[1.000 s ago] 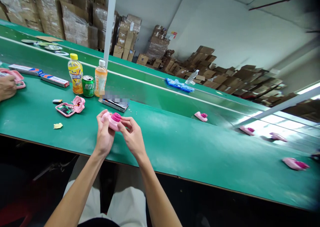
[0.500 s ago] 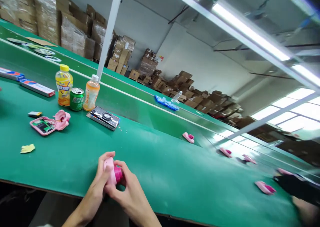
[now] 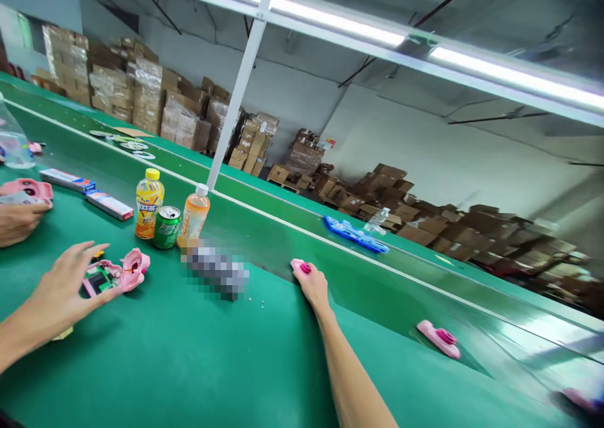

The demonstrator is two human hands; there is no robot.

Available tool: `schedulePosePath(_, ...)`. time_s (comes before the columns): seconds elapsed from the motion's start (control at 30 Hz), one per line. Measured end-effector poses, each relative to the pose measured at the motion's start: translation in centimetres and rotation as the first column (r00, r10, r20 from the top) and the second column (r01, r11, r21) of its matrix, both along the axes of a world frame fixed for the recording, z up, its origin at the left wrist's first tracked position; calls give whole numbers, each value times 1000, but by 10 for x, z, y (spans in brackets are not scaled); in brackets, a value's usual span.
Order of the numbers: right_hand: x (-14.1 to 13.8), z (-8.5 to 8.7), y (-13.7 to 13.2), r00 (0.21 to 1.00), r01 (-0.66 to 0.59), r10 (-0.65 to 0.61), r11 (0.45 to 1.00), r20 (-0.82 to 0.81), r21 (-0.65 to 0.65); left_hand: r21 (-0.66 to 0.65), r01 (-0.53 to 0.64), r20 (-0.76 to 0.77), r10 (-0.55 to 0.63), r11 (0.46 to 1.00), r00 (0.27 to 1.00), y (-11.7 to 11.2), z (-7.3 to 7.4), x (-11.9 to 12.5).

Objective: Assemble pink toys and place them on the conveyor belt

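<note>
Green workbench (image 3: 141, 365), open left hand (image 3: 61, 283) beside pink toy (image 3: 116, 275), right hand (image 3: 312, 286) apparently gripping pink shell (image 3: 298, 265)

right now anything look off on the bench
The pink plastic casing by the left hand lies split open, its green circuit board exposed, unlike the whole-looking pink piece under the right hand. White specks also lie on the green bench top.

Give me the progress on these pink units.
Done: one pink casing lies open beside the left hand, its green circuit board exposed. In hand: the right hand is on a pink piece at the belt's edge. Left: another pink piece lying on the belt, apparently still closed.
</note>
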State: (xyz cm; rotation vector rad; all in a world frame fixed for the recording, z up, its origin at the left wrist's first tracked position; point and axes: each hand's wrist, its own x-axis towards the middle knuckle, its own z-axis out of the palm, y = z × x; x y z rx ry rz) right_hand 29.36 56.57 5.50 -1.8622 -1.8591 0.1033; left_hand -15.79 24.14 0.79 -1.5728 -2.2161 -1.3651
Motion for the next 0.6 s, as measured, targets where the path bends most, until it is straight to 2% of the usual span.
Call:
schedulePosePath(0.1, -1, -12, 3, 995, 80, -77, 996, -60, 45, -196, 223, -50, -237, 955, 970, 22, 4, -15)
schedulePosePath(0.17, -1, -19, -8, 989, 126, -116, 986, -91, 109, -302, 286, 0, -300, 910, 954, 27, 6, -11)
schedulePosePath(0.23, -1, -26, -30, 991, 110, -96, 978, -88, 175, -355, 311, 52, -313, 882, 948, 28, 9, 4)
schedulePosePath(0.3, 0, -35, -65, 995, -34, 56, 964, -77, 263, -363, 354, 89, -346, 862, 934, 24, 13, 29)
schedulePosePath(0.37, -2, -46, -114, 953, -235, 279, 925, -116, 298, -353, 415, 110, -403, 839, 909, 19, 17, 66)
schedulePosePath(0.43, -8, -54, -172, 865, -397, 438, 896, -244, 198, -348, 454, 133, -436, 820, 890, 10, 18, 111)
schedulePosePath(0.47, -13, -55, -201, 827, -457, 463, 884, -319, 98, -354, 463, 151, -439, 812, 886, 4, 18, 134)
schedulePosePath(0.53, -27, -51, -250, 763, -576, 492, 812, -419, -96, -357, 497, 212, -450, 791, 868, -8, 16, 176)
schedulePosePath(0.6, -40, -41, -280, 719, -638, 486, 745, -497, -195, -310, 547, 285, -473, 778, 834, -21, 12, 203)
